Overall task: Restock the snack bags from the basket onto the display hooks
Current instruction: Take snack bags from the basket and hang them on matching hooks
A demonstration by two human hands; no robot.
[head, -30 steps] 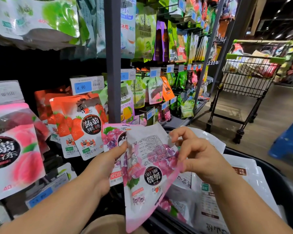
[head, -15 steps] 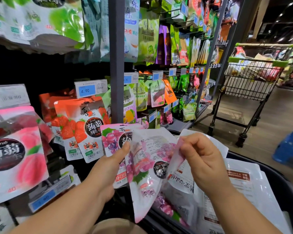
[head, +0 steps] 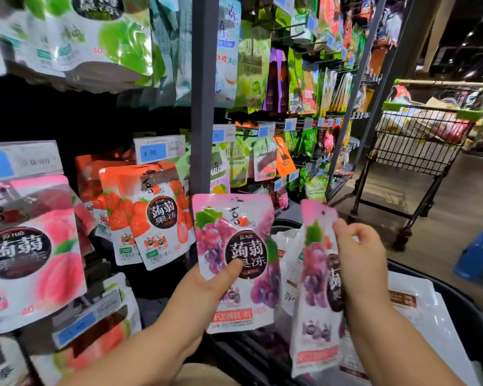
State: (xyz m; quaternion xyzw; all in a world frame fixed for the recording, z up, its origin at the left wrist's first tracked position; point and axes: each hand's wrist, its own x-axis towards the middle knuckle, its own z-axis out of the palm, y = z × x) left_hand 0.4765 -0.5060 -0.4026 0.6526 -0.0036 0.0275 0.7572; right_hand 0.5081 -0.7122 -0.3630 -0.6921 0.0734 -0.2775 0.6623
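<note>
1. The left hand (head: 207, 285) grips the left grape bag (head: 234, 260) by its lower left side. The thumb presses flat on the front, at the edge of the black round label. The other fingers are hidden behind the bag.
2. This pink and purple bag stands upright with its front to the camera. It is in front of the foot of a grey post (head: 202, 93) and just right of the strawberry bags (head: 151, 218) hanging on the hooks.
3. The right hand (head: 360, 263) holds the right grape bag (head: 315, 288). Its fingers are curled and pinch the bag's right edge near the top.
4. This second bag is turned partly sideways, so its front looks narrow. Its pink top, with a small hang hole, points up. Its lower end hangs over the basket (head: 463, 307).
5. The two grape bags are near each other but apart, neither on a hook.
6. The dark basket sits low on the right and holds white bags (head: 418, 307) lying flat.
7. A peach bag (head: 34, 246) hangs at far left. A blue price tag (head: 159, 149) reading 4.90 sits above the strawberry bags. Green bags (head: 95, 37) hang on the row above.
8. Further down the aisle stands a wire cart (head: 418, 146), loaded with goods.
</note>
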